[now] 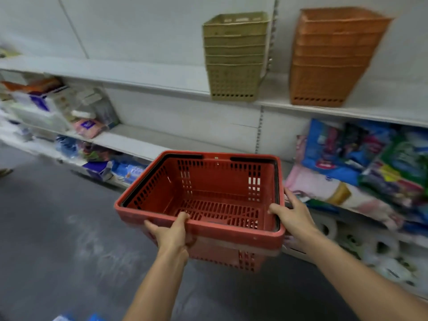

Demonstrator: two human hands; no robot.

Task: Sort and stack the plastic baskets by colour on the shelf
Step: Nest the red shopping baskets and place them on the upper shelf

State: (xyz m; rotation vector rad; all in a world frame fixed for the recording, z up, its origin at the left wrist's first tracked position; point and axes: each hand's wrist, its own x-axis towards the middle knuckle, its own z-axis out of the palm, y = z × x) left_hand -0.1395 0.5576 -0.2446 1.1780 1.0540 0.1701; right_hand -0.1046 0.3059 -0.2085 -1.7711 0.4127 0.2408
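Observation:
I hold a red shopping basket (215, 181) with black handles folded along its rim, in front of me above the floor. My left hand (172, 232) grips its near rim, thumb inside. My right hand (293, 214) grips the near right corner of the rim. The basket is empty. On the upper shelf (139, 77) stands a stack of several olive-green baskets (235, 59), and to its right a stack of several orange baskets (331, 59).
Lower shelves hold packaged goods: tissue packs at left (53, 107), colourful bags and pink packs at right (361, 163), toilet rolls (382, 246) at bottom right. The middle shelf (143, 140) shows a bare stretch. Dark grey floor (58, 239) lies to the left.

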